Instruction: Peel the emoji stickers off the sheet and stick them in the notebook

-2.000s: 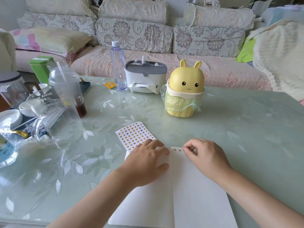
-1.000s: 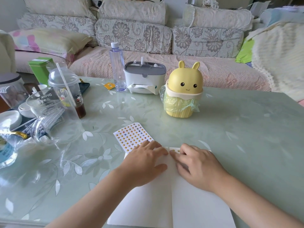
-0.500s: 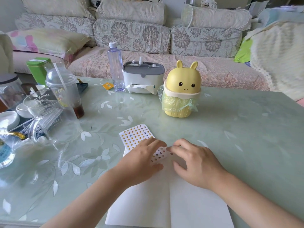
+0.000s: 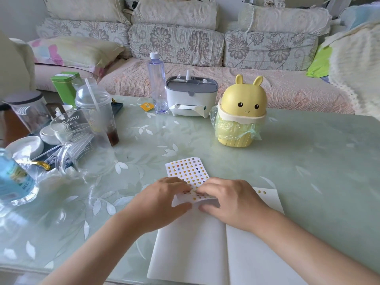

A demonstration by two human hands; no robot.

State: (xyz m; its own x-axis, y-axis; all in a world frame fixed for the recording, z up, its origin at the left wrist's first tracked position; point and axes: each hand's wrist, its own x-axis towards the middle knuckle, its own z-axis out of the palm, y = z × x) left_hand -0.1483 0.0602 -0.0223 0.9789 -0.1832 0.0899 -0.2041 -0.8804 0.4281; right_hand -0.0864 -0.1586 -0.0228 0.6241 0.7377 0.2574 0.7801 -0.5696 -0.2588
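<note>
The white sticker sheet (image 4: 188,171) with rows of small emoji lies partly on the top of the open white notebook (image 4: 205,247). Its near edge curls up between my two hands. My left hand (image 4: 162,199) grips that near edge, thumb under it. My right hand (image 4: 228,199) has its curled fingertips on the same edge, pinching at the sheet. Two small yellow emoji stickers (image 4: 261,191) sit at the top of the notebook's right page.
A yellow bunny-shaped bin (image 4: 239,116) stands behind the notebook. Further back are a grey-white tissue box (image 4: 190,97) and a clear bottle (image 4: 157,83). Clear cups (image 4: 94,114), a jug (image 4: 82,145) and dishes crowd the table's left side. A sofa runs behind.
My right hand came left from the notebook's right page to the sticker sheet. My left hand drew the sheet onto the notebook and lifted its near edge. Both hands now meet on it.
</note>
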